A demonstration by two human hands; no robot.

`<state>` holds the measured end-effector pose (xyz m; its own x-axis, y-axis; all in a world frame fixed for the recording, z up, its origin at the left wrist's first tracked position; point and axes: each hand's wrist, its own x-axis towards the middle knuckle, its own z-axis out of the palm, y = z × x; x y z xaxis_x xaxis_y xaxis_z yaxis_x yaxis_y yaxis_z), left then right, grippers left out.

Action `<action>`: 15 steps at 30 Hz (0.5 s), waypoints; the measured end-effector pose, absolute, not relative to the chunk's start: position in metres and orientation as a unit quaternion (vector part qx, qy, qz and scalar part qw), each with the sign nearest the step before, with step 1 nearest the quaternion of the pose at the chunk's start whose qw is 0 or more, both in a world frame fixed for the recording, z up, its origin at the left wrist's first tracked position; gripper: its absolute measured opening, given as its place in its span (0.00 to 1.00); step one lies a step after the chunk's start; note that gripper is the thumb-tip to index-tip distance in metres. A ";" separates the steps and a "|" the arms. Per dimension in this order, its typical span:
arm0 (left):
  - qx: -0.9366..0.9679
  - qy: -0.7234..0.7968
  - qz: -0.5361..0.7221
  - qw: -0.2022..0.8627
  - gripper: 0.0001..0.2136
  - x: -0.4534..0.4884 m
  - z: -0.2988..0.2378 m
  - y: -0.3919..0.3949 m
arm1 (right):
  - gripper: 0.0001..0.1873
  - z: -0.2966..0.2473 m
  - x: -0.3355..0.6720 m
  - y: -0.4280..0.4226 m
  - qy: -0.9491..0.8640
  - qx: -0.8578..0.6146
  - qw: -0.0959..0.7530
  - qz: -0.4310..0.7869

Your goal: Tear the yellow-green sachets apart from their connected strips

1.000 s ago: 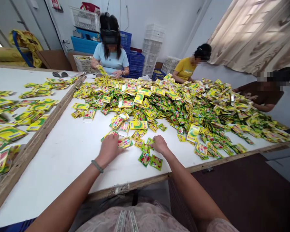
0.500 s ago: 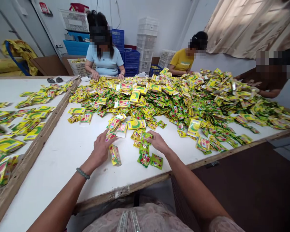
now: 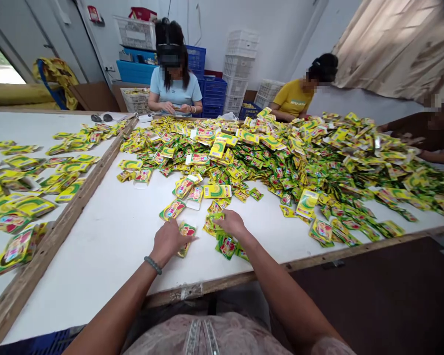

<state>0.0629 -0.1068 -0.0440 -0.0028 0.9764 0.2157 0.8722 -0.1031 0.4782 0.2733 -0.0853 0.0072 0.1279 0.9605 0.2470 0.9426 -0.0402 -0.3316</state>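
My left hand lies palm down on a small stack of yellow-green sachets near the front of the white table, fingers curled over it. My right hand rests on a loose cluster of small sachets, fingers bent and pinching among them. Two green sachets lie just under my right wrist. A single sachet lies just beyond my left hand. A huge heap of sachets covers the far half of the table.
Three other people sit at the far and right sides, handling sachets. A second white table to the left carries rows of sachet stacks, split off by a wooden rail. Crates stand against the back wall.
My left hand moved down onto the sachet stack, which now lies under its fingers. My right hand drew nearer and settled on the small cluster. The view shifted slightly.
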 end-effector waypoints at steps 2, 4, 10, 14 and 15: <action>0.704 0.650 0.259 0.124 0.31 0.056 -0.046 -0.106 | 0.12 0.004 0.267 -0.087 -0.684 -0.693 0.223 0.034; 0.702 0.638 0.281 0.148 0.27 0.048 -0.049 -0.107 | 0.10 0.003 0.263 -0.088 -0.711 -0.650 0.261 0.053; 0.702 0.479 0.413 0.328 0.21 0.033 -0.058 -0.111 | 0.10 0.018 0.257 -0.090 -0.792 -0.475 0.359 0.136; 0.659 0.386 0.466 0.446 0.21 0.032 -0.063 -0.112 | 0.11 0.037 0.250 -0.093 -0.832 -0.405 0.295 0.237; 0.653 0.375 0.475 0.455 0.21 0.031 -0.065 -0.112 | 0.11 0.042 0.250 -0.094 -0.831 -0.396 0.284 0.269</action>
<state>0.0307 -0.1117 -0.0645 0.2666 0.9226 0.2789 0.0563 -0.3038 0.9511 0.2500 -0.0935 0.0423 -0.5251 0.8107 0.2589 0.5050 0.5417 -0.6719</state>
